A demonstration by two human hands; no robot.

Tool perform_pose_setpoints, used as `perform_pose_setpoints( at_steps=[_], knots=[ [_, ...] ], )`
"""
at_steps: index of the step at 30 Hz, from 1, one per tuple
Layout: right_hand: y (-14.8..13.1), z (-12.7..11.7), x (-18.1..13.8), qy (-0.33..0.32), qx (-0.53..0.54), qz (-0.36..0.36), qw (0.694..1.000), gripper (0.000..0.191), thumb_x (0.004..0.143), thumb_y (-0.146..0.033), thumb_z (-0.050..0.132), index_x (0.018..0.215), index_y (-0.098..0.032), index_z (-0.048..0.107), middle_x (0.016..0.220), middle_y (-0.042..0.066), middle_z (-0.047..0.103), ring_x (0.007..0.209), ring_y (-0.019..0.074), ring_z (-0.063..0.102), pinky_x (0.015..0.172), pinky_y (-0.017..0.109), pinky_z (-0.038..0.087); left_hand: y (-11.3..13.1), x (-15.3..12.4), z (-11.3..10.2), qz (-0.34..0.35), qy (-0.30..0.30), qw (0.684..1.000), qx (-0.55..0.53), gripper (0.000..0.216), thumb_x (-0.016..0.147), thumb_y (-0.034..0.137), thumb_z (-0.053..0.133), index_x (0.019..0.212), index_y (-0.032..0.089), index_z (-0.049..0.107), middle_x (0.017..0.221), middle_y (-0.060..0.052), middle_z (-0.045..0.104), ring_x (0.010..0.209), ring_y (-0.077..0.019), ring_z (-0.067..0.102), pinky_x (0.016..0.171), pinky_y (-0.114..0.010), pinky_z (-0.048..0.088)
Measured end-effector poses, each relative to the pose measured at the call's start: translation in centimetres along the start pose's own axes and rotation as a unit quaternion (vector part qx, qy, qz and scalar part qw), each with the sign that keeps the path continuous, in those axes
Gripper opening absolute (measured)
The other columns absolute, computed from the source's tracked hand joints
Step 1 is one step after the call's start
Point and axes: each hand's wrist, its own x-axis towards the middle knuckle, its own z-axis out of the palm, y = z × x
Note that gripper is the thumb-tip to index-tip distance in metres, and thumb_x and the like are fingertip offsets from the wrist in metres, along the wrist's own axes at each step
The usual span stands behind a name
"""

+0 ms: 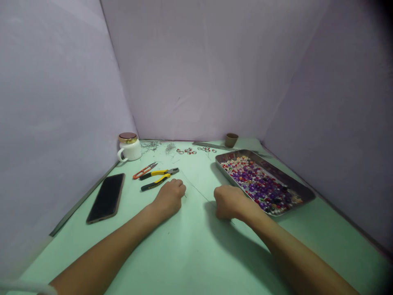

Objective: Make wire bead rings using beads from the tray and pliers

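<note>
Handling the thin grey wire [199, 192]: light, even tension seems wisest, since so fine a strand would probably kink if jerked; a pinch close to the working end should give better control, and the loose end is best kept clear of the beads.
Right hand [230, 201]: closed into a fist, pinching the wire where it enters between the fingers.
Left hand [169, 198]: fingers curled in; a short, fine tip shows beside them, but I cannot tell whether they grip it.
Wire position: between the hands, above the pale green tabletop [190, 254], slanting from about 11 o'clock to 5 o'clock into the right fist.
Wire look: hair-thin, dull, almost straight; its far end is too faint to place exactly.
Black-and-yellow metal pliers [158, 179]: at 11 o'clock from the left hand, handles spread.
Rectangular silver metal tray [285, 176]: at 2 o'clock from the right hand, bearing small round purple, red and pearly-white beads [259, 184].
</note>
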Motion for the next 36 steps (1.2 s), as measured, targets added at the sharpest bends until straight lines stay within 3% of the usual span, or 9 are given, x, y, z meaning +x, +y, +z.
perform_pose_setpoints(
  at_steps=[5, 9, 14, 19, 24, 27, 30, 34, 36],
  knots=[
    [0.1, 0.3, 0.2, 0.012, -0.001, -0.013, 1.000, 0.031, 0.052, -0.009, 0.055, 0.080, -0.009, 0.068, 0.076, 0.017, 0.066, 0.073, 0.0275, 0.063, 0.057, 0.030, 0.045, 0.0, 0.3, 0.0, 0.017, -0.023, 0.999, 0.029, 0.025, 0.064, 0.002, 0.041, 0.079, 0.013, 0.056, 0.083, -0.012, 0.056, 0.077, -0.0239, 0.050, 0.064, -0.036, 0.039],
    [0.3, 0.5, 0.4, -0.003, 0.013, -0.012, 1.000, 0.026, 0.051, -0.012, 0.055, 0.073, -0.010, 0.068, 0.073, 0.016, 0.066, 0.068, 0.0265, 0.063, 0.051, 0.029, 0.044, -0.3, 0.4, -0.1, -0.017, -0.013, 0.999, 0.027, 0.023, 0.060, 0.002, 0.045, 0.077, 0.014, 0.055, 0.080, -0.011, 0.056, 0.073, -0.0232, 0.053, 0.066, -0.036, 0.039],
    [0.9, 0.7, 0.6, -0.014, 0.028, -0.003, 1.000, 0.022, 0.049, -0.012, 0.053, 0.065, -0.011, 0.068, 0.067, 0.013, 0.066, 0.061, 0.0227, 0.062, 0.044, 0.024, 0.040, -3.7, 1.8, -2.3, -0.132, 0.063, 0.989, -0.004, 0.027, 0.070, 0.006, 0.038, 0.091, 0.014, 0.054, 0.084, -0.012, 0.058, 0.074, -0.0248, 0.055, 0.065, -0.036, 0.038],
    [1.4, 1.1, 1.1, 0.016, 0.033, -0.002, 0.999, 0.023, 0.050, -0.014, 0.053, 0.068, -0.010, 0.067, 0.065, 0.013, 0.065, 0.060, 0.0211, 0.061, 0.045, 0.024, 0.039, -7.6, 3.6, -4.4, -0.202, 0.135, 0.966, -0.084, 0.037, 0.077, 0.013, 0.037, 0.113, 0.013, 0.047, 0.111, -0.014, 0.054, 0.095, -0.0260, 0.051, 0.078, -0.034, 0.036],
    [2.0, 1.4, 1.3, 0.047, 0.056, -0.011, 0.997, 0.019, 0.051, -0.014, 0.054, 0.066, -0.011, 0.066, 0.067, 0.013, 0.064, 0.058, 0.0206, 0.058, 0.045, 0.025, 0.037, -7.7, 2.4, -3.8, -0.253, 0.161, 0.930, -0.214, 0.025, 0.072, 0.020, 0.050, 0.094, 0.015, 0.060, 0.109, -0.014, 0.057, 0.099, -0.0283, 0.049, 0.078, -0.034, 0.036],
    [2.2, 1.1, 1.1, 0.058, 0.091, -0.014, 0.994, 0.013, 0.050, -0.013, 0.054, 0.059, -0.012, 0.063, 0.062, 0.012, 0.062, 0.054, 0.0187, 0.056, 0.042, 0.024, 0.034, -5.8, 1.1, -2.8, -0.269, 0.137, 0.892, -0.336, 0.015, 0.069, 0.024, 0.053, 0.076, 0.016, 0.062, 0.090, -0.010, 0.063, 0.085, -0.0239, 0.055, 0.067, -0.030, 0.040],
    [2.0, 0.5, 0.7, 0.055, 0.130, -0.023, 0.990, 0.010, 0.051, -0.014, 0.051, 0.055, -0.013, 0.061, 0.056, 0.008, 0.060, 0.051, 0.0157, 0.054, 0.041, 0.023, 0.033, -2.9, 0.2, -1.8, -0.277, 0.060, 0.821, -0.496, 0.023, 0.070, 0.031, 0.052, 0.070, 0.011, 0.061, 0.065, -0.009, 0.062, 0.049, -0.0146, 0.052, 0.046, -0.027, 0.038],
    [1.0, -0.1, -0.4, -0.004, 0.207, -0.053, 0.977, 0.014, 0.053, -0.017, 0.048, 0.057, -0.015, 0.061, 0.051, 0.004, 0.060, 0.045, 0.0129, 0.053, 0.038, 0.020, 0.032, -0.2, 0.0, -1.1, -0.241, 0.016, 0.695, -0.677, 0.032, 0.073, 0.033, 0.053, 0.095, 0.011, 0.056, 0.081, -0.011, 0.064, 0.049, -0.0094, 0.052, 0.045, -0.023, 0.041],
    [0.7, -0.1, -0.8, -0.042, 0.227, -0.061, 0.971, 0.014, 0.051, -0.016, 0.047, 0.055, -0.015, 0.060, 0.049, 0.004, 0.059, 0.042, 0.0126, 0.052, 0.036, 0.020, 0.033, 0.2, 0.0, -0.8, -0.230, 0.030, 0.641, -0.732, 0.026, 0.073, 0.030, 0.054, 0.092, 0.012, 0.055, 0.079, -0.008, 0.062, 0.051, -0.0074, 0.052, 0.047, -0.020, 0.041]
  ],
)
